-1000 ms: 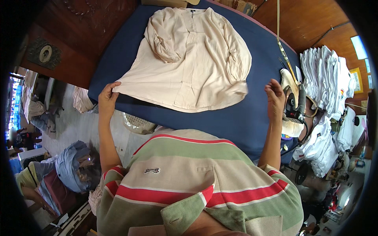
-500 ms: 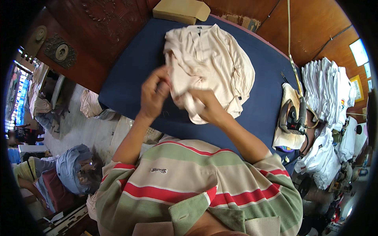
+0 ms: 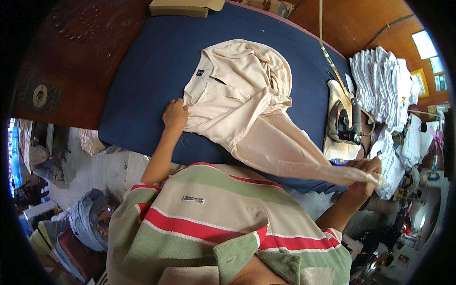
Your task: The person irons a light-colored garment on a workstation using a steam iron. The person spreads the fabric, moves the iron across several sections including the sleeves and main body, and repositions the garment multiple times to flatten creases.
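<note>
A cream buttoned shirt (image 3: 228, 102) lies on the dark blue cloth of the table, its collar opening and small dark label toward the left. At the shirt's left edge my left hand (image 3: 175, 114) is closed on the fabric near the shoulder. Out at the right, past the table's near edge, my right hand (image 3: 365, 178) grips the end of one sleeve (image 3: 294, 149), which is drawn out long from the shirt. The other sleeve (image 3: 280, 71) curves in folds on the shirt's far right side.
To the right, a clothes iron (image 3: 346, 123) rests on a cream cloth pad (image 3: 335, 149), with its cord hanging from above. Beyond it stands a tall stack of folded white garments (image 3: 377, 88). A cardboard box (image 3: 183, 8) sits at the table's far left edge, beside a carved wooden panel (image 3: 71, 52).
The shirt has turned so its collar points left. My right hand has pulled the sleeve far out to the right, while my left hand has moved slightly left and down.
</note>
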`<state>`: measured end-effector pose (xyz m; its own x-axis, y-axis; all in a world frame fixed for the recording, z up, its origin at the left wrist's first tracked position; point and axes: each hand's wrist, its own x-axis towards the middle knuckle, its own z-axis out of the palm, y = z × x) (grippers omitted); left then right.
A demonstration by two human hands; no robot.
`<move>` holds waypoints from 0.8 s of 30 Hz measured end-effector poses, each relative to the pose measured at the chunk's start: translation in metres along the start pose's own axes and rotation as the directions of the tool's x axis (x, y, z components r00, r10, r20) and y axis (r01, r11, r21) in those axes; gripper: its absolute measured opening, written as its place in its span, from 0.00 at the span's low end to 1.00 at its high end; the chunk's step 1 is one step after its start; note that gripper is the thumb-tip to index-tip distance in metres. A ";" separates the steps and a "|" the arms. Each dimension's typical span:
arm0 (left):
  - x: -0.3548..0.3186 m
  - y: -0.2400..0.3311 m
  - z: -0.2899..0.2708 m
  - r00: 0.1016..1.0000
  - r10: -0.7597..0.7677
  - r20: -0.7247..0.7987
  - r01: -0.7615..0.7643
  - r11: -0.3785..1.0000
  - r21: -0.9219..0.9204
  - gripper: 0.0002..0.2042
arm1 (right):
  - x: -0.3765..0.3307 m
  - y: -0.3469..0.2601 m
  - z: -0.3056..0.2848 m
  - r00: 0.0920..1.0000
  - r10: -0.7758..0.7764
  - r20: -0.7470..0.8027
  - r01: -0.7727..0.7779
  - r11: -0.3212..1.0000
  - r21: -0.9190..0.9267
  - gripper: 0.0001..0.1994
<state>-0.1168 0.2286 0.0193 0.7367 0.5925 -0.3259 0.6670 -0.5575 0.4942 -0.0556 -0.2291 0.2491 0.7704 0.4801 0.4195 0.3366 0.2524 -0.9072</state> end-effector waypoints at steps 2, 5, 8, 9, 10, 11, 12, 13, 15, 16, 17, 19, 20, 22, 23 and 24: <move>0.016 -0.022 -0.008 0.980 0.135 0.146 -0.056 0.891 -0.451 0.18 | -0.009 -0.015 -0.022 0.930 -0.166 -0.329 0.079 0.962 -0.261 0.14; 0.001 -0.014 -0.065 0.986 0.152 0.073 0.093 -0.129 -0.987 0.15 | 0.001 -0.032 -0.034 0.700 -0.299 -0.648 0.235 0.954 -0.186 0.13; 0.002 -0.070 -0.061 0.816 0.568 0.108 0.400 -0.418 -0.816 0.20 | 0.006 -0.038 -0.065 0.907 -0.301 -0.293 0.327 0.944 0.042 0.20; -0.011 -0.060 -0.058 0.811 0.573 0.115 0.427 -0.445 -0.787 0.19 | 0.009 -0.038 -0.071 0.834 -0.325 -0.446 0.343 0.938 -0.042 0.20; -0.021 -0.049 -0.058 0.807 0.577 0.122 0.452 -0.473 -0.757 0.18 | 0.009 -0.039 -0.075 0.850 -0.351 -0.392 0.361 0.931 -0.051 0.17; -0.015 -0.050 -0.061 0.837 0.536 0.109 0.426 -0.515 -0.744 0.18 | 0.013 -0.040 -0.072 0.864 -0.373 -0.339 0.379 0.924 -0.050 0.14; -0.004 -0.050 -0.062 0.866 0.492 0.094 0.399 -0.563 -0.724 0.17 | 0.017 -0.044 -0.068 0.875 -0.394 -0.280 0.396 0.917 -0.055 0.12; 0.003 -0.034 -0.070 0.963 0.228 0.146 0.253 -0.566 -0.785 0.15 | 0.044 -0.056 -0.031 0.947 -0.322 -0.011 0.320 0.935 0.154 0.08; 0.028 -0.072 -0.065 0.919 0.388 0.063 0.304 -0.599 -0.741 0.19 | 0.060 -0.066 0.011 0.956 -0.291 0.022 0.275 0.923 0.270 0.03; 0.028 -0.078 -0.065 0.918 0.392 0.064 0.324 -0.645 -0.692 0.22 | 0.065 -0.065 0.013 0.946 -0.318 -0.059 0.320 0.892 0.320 0.05; 0.006 -0.043 -0.082 0.986 -0.052 0.159 0.112 -0.504 -0.856 0.26 | 0.058 -0.073 0.009 0.938 -0.345 -0.020 0.331 0.880 0.342 0.06; -0.017 -0.065 -0.073 0.928 0.370 -0.053 0.172 -0.548 -0.819 0.25 | 0.050 -0.072 -0.011 0.902 -0.402 0.155 0.296 0.839 0.456 0.08; -0.038 -0.058 -0.075 0.963 0.270 -0.007 0.152 -0.561 -0.814 0.23 | 0.054 -0.060 -0.016 0.925 -0.322 0.200 0.201 0.864 0.461 0.04; -0.022 -0.076 -0.069 0.997 0.042 0.067 0.078 -0.406 -0.911 0.22 | 0.059 -0.027 -0.031 0.968 -0.173 0.180 0.088 0.913 0.399 0.04; -0.002 -0.077 -0.060 0.992 -0.041 0.120 0.101 -0.319 -0.942 0.22 | 0.060 -0.010 -0.050 0.991 -0.130 -0.023 0.132 0.969 0.207 0.06; 0.005 -0.075 -0.059 0.979 -0.151 0.140 0.106 -0.211 -0.972 0.22 | 0.069 0.022 -0.085 0.965 -0.103 -0.241 0.110 0.994 0.013 0.08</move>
<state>-0.1701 0.3074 0.0279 0.6357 0.5827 -0.5062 -0.1705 0.7456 0.6442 0.0508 -0.2622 0.2550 0.8394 0.2345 0.4903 0.4117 0.3148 -0.8552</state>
